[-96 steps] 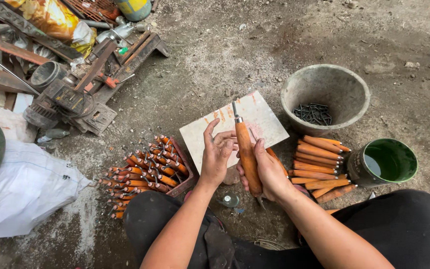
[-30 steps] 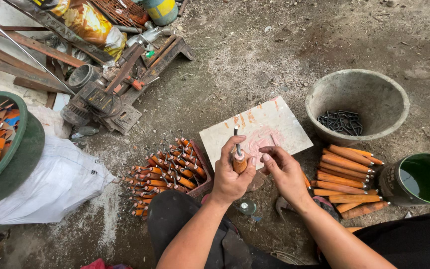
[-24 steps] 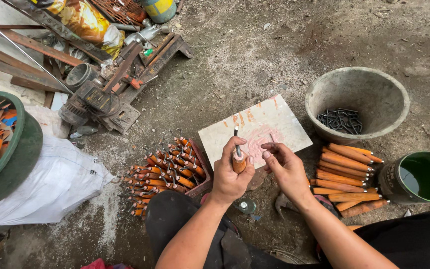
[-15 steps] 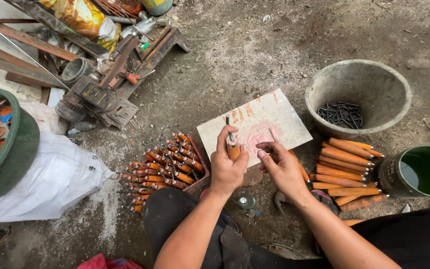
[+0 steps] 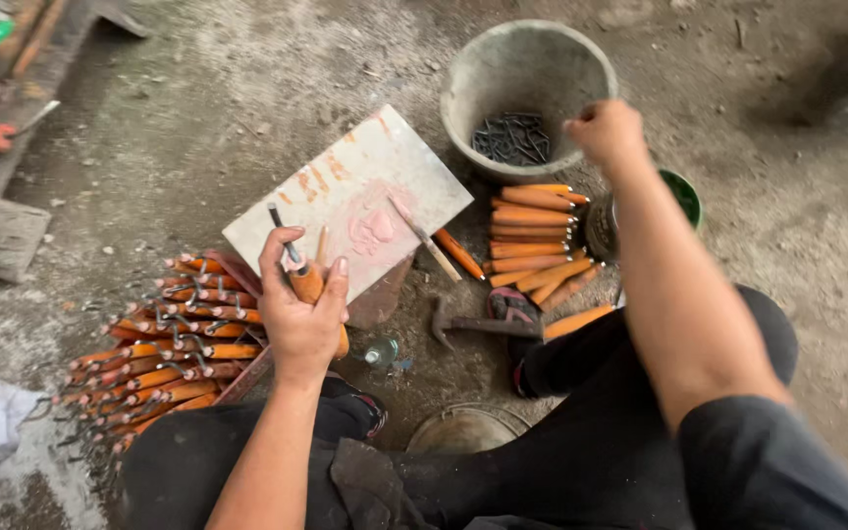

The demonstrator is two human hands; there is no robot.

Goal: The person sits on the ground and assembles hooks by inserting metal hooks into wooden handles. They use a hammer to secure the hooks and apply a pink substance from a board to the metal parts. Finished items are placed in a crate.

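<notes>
Left of the pale board (image 5: 345,186) lay a heap of finished orange-handled tools (image 5: 164,348). The left hand (image 5: 301,309) was closed around an orange wooden handle with a metal shank (image 5: 298,270), at the board's near edge. Right of the board, the right hand (image 5: 606,132) hung loosely curled over the grey bucket's (image 5: 463,74) rim; whether it held anything could not be told.

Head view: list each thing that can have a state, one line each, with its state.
Left hand: closed around an orange wooden handle with a metal rod.
Right hand: fist over the grey round bucket.
Grey round bucket: upright, dark nails inside.
Pale flat board: tilted, pink-smeared.
Hammer: lying on the ground.
</notes>
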